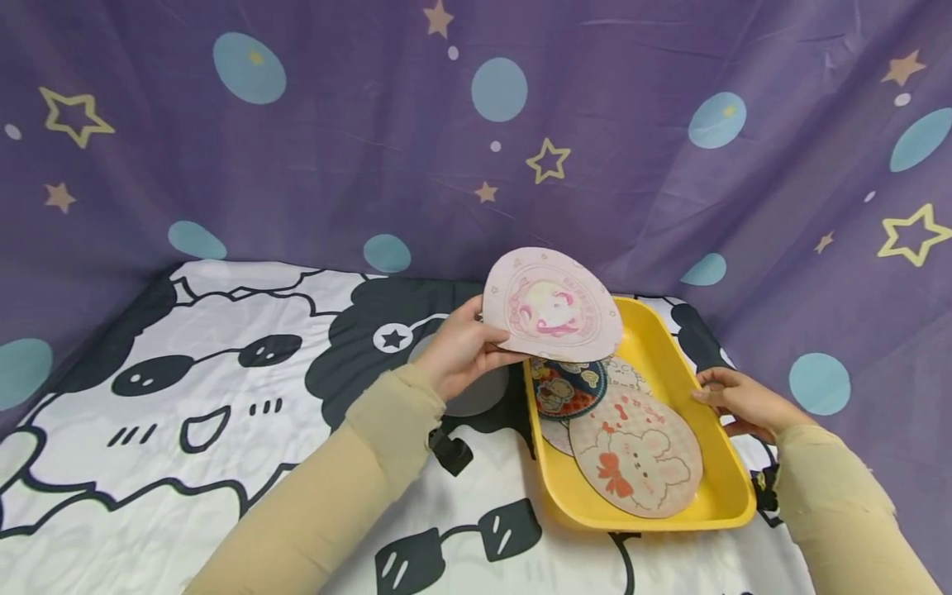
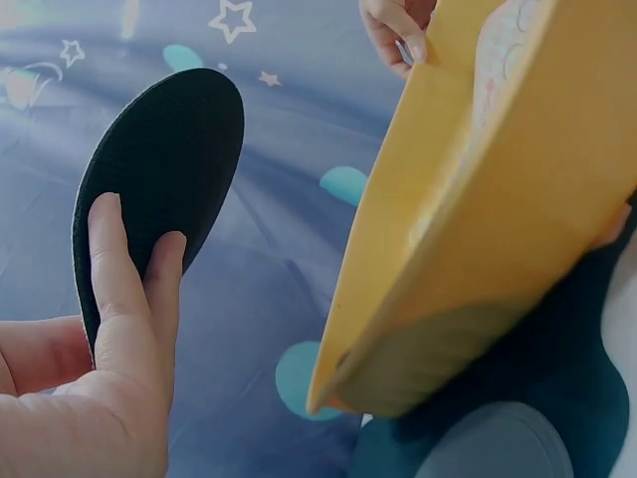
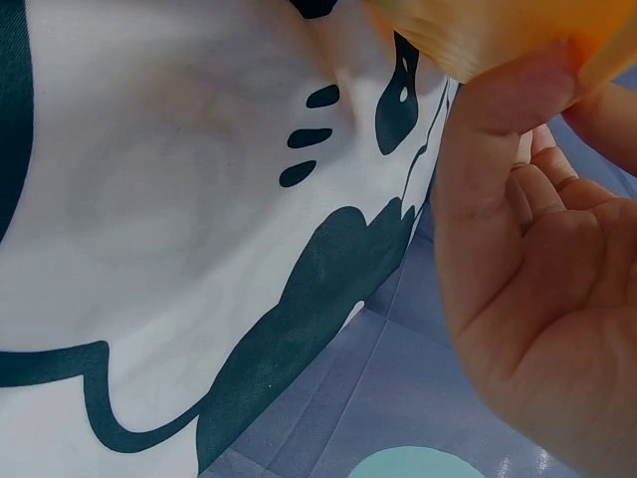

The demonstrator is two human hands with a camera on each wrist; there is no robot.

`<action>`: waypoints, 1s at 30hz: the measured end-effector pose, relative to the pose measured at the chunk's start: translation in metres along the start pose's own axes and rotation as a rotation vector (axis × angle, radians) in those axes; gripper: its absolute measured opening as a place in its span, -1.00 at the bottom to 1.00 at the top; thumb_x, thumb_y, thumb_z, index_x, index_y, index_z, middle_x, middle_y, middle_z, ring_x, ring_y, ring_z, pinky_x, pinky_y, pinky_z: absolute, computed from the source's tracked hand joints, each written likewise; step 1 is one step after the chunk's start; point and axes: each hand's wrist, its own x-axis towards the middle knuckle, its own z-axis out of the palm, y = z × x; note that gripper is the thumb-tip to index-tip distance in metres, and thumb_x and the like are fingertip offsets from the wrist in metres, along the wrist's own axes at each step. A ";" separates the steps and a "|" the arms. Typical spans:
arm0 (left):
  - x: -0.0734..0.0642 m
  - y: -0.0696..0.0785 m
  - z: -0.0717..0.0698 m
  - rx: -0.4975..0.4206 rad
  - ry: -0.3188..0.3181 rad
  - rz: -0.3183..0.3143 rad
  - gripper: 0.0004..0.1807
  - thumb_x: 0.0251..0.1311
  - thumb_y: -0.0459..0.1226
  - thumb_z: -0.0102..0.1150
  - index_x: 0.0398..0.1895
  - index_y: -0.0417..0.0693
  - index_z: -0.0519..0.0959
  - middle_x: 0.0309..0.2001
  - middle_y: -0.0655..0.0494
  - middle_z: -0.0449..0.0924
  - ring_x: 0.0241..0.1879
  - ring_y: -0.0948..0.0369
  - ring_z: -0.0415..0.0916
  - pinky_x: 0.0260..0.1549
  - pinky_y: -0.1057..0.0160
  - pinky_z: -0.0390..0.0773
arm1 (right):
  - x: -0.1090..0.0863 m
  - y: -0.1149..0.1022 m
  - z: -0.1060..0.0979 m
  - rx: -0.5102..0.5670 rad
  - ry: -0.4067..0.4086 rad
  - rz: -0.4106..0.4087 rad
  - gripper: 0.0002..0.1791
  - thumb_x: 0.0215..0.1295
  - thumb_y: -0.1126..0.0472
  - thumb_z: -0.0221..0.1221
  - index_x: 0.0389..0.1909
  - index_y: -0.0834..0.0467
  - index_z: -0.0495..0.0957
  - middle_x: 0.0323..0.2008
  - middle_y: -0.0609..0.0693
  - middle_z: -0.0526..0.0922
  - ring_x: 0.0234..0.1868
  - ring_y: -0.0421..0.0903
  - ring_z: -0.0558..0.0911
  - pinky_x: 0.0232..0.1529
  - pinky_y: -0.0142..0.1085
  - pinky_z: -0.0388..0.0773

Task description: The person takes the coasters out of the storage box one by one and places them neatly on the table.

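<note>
The left hand (image 1: pixel 470 345) pinches a round pink mat (image 1: pixel 554 306) by its edge; the right hand (image 1: pixel 747 403), apparently steadying a rectangular yellow plastic tray (image 1: pixel 658 339), grips its rim.

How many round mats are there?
At least 4: a pink mat in the left hand; in the yellow tray, a bunny mat, a blue mat and at least one pale mat, partly covered. More may be hidden.

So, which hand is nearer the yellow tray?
Right hand: it grips the yellow tray by its right rim. The left hand is apart, off the tray's left side, holding a pink mat.
</note>
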 end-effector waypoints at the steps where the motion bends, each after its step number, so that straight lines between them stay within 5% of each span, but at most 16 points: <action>1: -0.001 -0.001 -0.004 0.000 0.006 -0.003 -0.29 0.30 -0.63 -0.18 0.47 0.04 0.15 0.25 -0.21 0.46 0.13 -0.03 0.57 0.19 -0.08 0.53 | 0.000 0.000 0.000 0.000 -0.001 -0.002 -0.49 0.46 0.06 0.11 0.19 0.29 0.21 -0.23 -0.04 0.54 -0.25 -0.12 0.52 -0.26 -0.27 0.71; 11: -0.013 -0.004 -0.043 -0.045 0.035 0.025 -0.28 0.33 -0.61 -0.22 0.52 0.04 0.08 0.23 -0.13 0.40 -0.10 0.17 0.63 -0.15 0.25 0.69 | 0.000 0.000 0.000 -0.008 0.006 -0.001 -0.48 0.47 0.06 0.09 0.21 0.32 0.18 -0.22 -0.04 0.54 -0.25 -0.14 0.51 -0.27 -0.27 0.70; 30: -0.037 0.002 -0.095 -0.189 0.073 0.086 -0.28 0.38 -0.62 -0.30 0.54 0.06 0.00 0.13 0.07 0.45 -0.05 0.24 0.65 -0.06 0.29 0.68 | 0.000 0.000 -0.001 -0.030 0.004 0.000 -0.46 0.48 0.06 0.07 0.22 0.34 0.17 -0.17 0.01 0.55 -0.21 -0.10 0.53 -0.21 -0.25 0.72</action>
